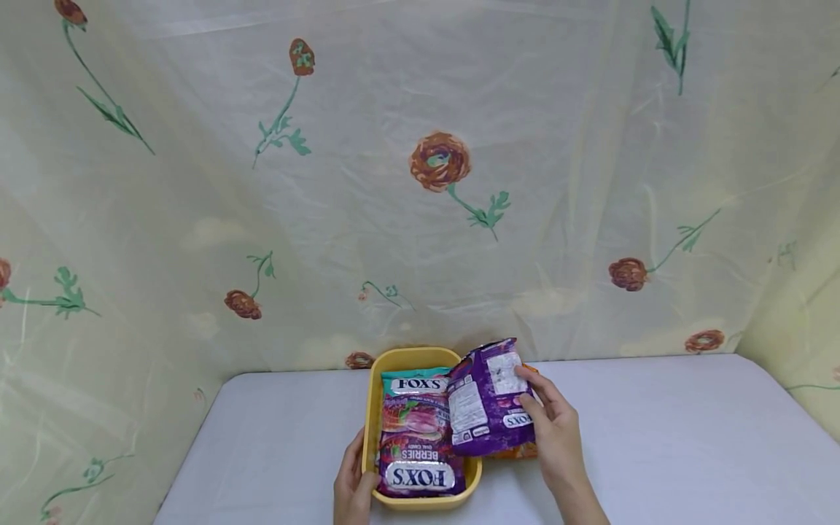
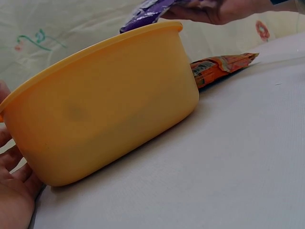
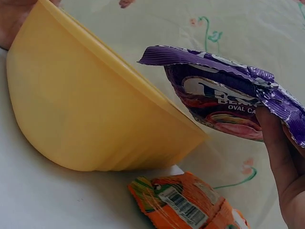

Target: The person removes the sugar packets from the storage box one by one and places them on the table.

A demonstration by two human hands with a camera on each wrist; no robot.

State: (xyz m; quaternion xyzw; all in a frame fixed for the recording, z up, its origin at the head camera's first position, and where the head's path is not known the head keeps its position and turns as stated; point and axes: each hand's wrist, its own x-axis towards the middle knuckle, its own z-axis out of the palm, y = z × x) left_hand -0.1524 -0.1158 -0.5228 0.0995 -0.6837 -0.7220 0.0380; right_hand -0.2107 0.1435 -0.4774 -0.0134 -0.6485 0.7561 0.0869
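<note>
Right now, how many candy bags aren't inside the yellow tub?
2: a purple bag in the right hand, an orange bag on the table beside the tub. More may be hidden.

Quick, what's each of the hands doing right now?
Left hand: closed, holding the side of the yellow tub.
Right hand: closed, holding a purple candy bag.

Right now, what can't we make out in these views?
Head: most of the orange packet, behind the purple packet.
Head: the purple packet's fine print, too small.
Left wrist: packets inside the tub, hidden by its wall.
Right wrist: most of the left hand, cut off at the top-left corner.
</note>
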